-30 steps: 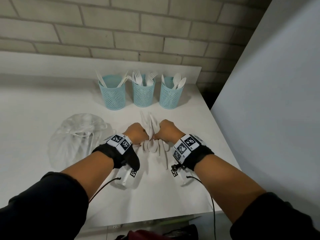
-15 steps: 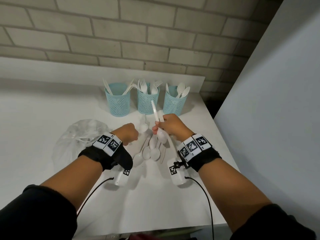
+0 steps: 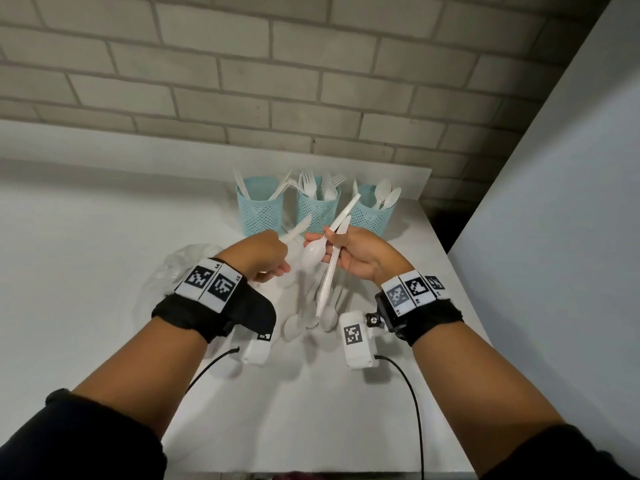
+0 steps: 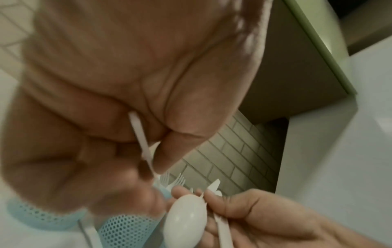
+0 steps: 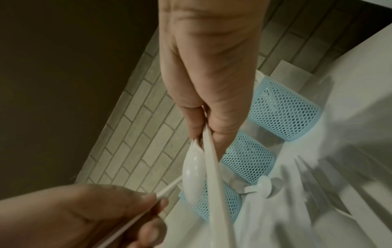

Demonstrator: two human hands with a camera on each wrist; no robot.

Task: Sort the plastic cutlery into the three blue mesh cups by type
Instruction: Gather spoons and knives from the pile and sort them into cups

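A knife (image 3: 298,227) is pinched in the left hand (image 3: 265,255); a spoon (image 3: 313,253) and second knife (image 3: 329,271) are gripped in the right hand (image 3: 356,256), above the counter's (image 3: 104,271) middle. Next, each is to be dropped by type into the cups (image 3: 317,211) at the back edge.

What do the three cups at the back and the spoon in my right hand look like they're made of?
The three blue mesh cups look like moulded plastic: matte pale blue with a regular perforated wall and a solid rim. The spoon held by the right hand looks like thin white plastic, smooth and slightly glossy, with a highlight on its bowl.
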